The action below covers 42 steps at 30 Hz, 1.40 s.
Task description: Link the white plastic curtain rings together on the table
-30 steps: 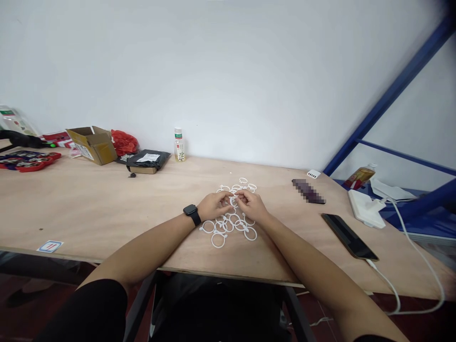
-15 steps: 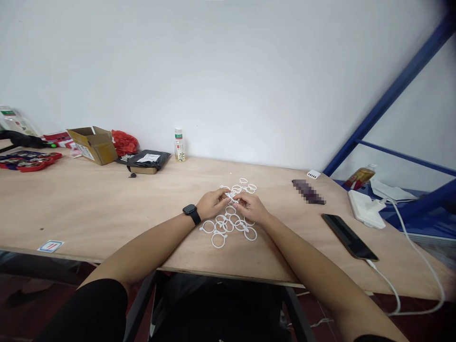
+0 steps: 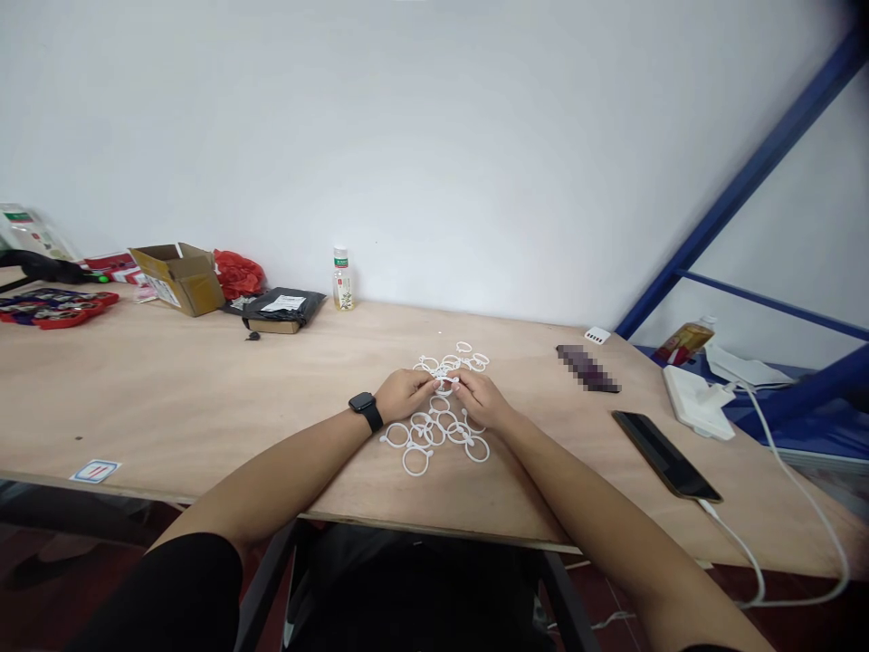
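Note:
My left hand (image 3: 405, 394), with a black watch (image 3: 365, 409) on its wrist, and my right hand (image 3: 481, 397) meet over a pile of white plastic rings (image 3: 438, 430) on the plywood table (image 3: 190, 398). Both pinch the same white ring (image 3: 444, 384) between their fingertips. Several linked rings lie just in front of my hands, and more loose rings (image 3: 468, 356) lie behind them.
A black phone (image 3: 665, 453) on a white cable lies to the right, beside a white power strip (image 3: 698, 401) and a dark object (image 3: 587, 367). A small bottle (image 3: 343, 278), a black parcel (image 3: 281, 308), a cardboard box (image 3: 177, 276) and red trays (image 3: 51, 306) stand at the far left.
My fingers have shifted slightly on the ring, drawing closer together. The pile and the other things have not moved.

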Tool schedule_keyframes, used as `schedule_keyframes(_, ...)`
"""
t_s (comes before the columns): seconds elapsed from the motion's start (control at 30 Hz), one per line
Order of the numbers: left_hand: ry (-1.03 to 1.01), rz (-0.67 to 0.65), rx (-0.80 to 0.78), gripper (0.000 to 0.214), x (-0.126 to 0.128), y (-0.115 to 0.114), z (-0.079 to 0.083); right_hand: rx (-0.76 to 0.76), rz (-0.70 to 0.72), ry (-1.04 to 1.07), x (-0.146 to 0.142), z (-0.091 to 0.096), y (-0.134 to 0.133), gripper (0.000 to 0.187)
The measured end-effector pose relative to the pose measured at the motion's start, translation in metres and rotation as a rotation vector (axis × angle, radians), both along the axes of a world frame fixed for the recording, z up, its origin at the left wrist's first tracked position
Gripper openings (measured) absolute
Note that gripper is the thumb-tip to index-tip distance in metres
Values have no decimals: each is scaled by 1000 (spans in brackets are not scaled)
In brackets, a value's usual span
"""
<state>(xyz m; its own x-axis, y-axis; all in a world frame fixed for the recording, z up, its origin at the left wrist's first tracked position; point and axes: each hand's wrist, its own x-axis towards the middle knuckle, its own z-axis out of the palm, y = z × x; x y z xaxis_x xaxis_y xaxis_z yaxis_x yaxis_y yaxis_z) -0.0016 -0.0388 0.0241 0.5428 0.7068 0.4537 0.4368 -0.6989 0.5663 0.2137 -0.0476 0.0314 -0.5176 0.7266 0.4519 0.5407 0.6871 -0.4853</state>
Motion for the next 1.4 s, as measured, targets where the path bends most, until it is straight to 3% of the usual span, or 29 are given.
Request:
schedule_keyframes(0.53, 54, -43, 17, 41, 0, 2, -3, 8, -23, -6, 2, -1, 1, 21)
schedule_keyframes(0.87, 84, -69, 63, 26, -2, 2, -1, 48, -39, -1, 7, -5, 4, 25)
schedule_keyframes(1.03, 65, -91, 51, 32, -7, 4, 1, 104, -177, 80, 7, -4, 3, 22)
schedule_keyframes(1.2, 117, -299, 169, 46, -8, 4, 1, 131, -364, 199, 9, -6, 10, 21)
schedule_keyframes(1.4, 243, -329, 207, 43, 0, 3, -4, 116, -516, 46, 14, -8, 23, 34)
